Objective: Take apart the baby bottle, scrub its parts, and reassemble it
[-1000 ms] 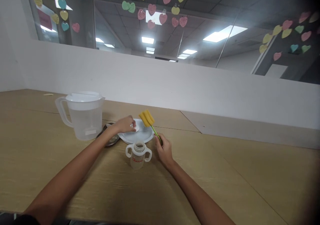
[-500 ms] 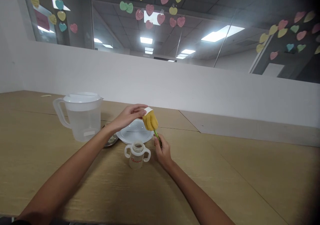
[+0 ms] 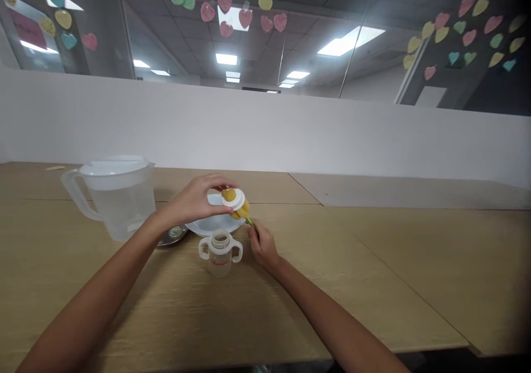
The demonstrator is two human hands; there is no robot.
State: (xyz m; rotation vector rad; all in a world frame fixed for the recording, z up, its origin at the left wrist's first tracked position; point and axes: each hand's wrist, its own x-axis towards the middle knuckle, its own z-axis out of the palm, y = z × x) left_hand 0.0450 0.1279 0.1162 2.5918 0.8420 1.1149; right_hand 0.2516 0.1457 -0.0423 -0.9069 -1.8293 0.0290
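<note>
My left hand (image 3: 203, 198) pinches a white ring-shaped bottle collar (image 3: 237, 200) between thumb and fingers. A yellow sponge brush (image 3: 239, 213) sits against the collar, and yellow also shows at the collar's opening. My right hand (image 3: 263, 244) is closed round the brush's thin green handle (image 3: 251, 222), below and to the right of the sponge. Just below both hands, a clear baby bottle (image 3: 219, 259) with two white side handles and red lettering stands upright with its mouth uncovered. Behind it lies a pale shallow bowl (image 3: 203, 228), partly hidden by my left hand.
A translucent lidded pitcher (image 3: 124, 204) stands at the left, its handle pointing left. Between it and the bowl is a metal dish (image 3: 170, 239) holding a small item, partly behind my left forearm. A white wall (image 3: 265, 135) rises behind the wooden table (image 3: 332, 273).
The collar has tilted, so its round face and the yellow in its opening now show. My left thumb has dropped to its lower edge. The view has shifted right.
</note>
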